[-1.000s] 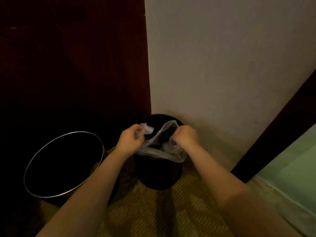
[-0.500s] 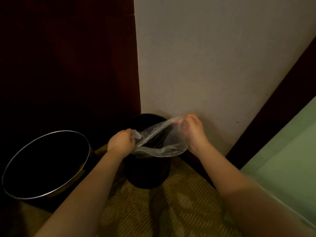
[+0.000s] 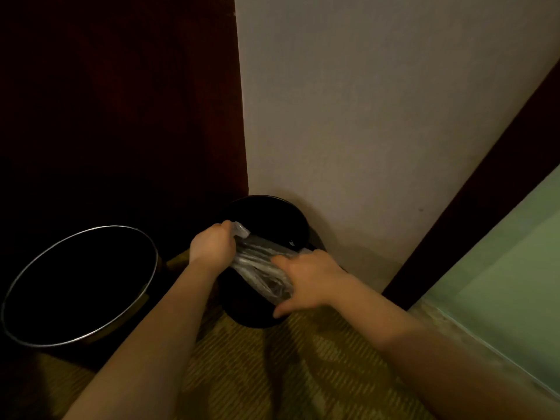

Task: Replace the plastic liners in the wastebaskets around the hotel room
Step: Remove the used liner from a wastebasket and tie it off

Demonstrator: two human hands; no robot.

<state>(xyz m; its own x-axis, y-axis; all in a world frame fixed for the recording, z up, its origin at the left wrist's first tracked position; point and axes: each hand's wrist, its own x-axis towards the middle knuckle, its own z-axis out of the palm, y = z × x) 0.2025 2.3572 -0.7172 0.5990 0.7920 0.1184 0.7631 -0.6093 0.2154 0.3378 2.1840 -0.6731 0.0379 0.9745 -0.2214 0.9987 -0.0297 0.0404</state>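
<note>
The clear liner (image 3: pixel 260 268) is drawn across the small black wastebasket's (image 3: pixel 272 201) mouth, long axis running far-left to near-right. Its far-left corner is pinched in the left hand (image 3: pixel 212 248); the near-right end is pressed under the right hand (image 3: pixel 309 277), fingers (image 3: pixel 280 259) spread.

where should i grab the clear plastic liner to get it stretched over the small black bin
Take the clear plastic liner by its open edge, not the bunched middle, reaching from above toward the far rim of the small round black wastebasket. The left hand pinches the edge at the left and the right hand lies spread on the near side; the far rim looks bare.
</note>
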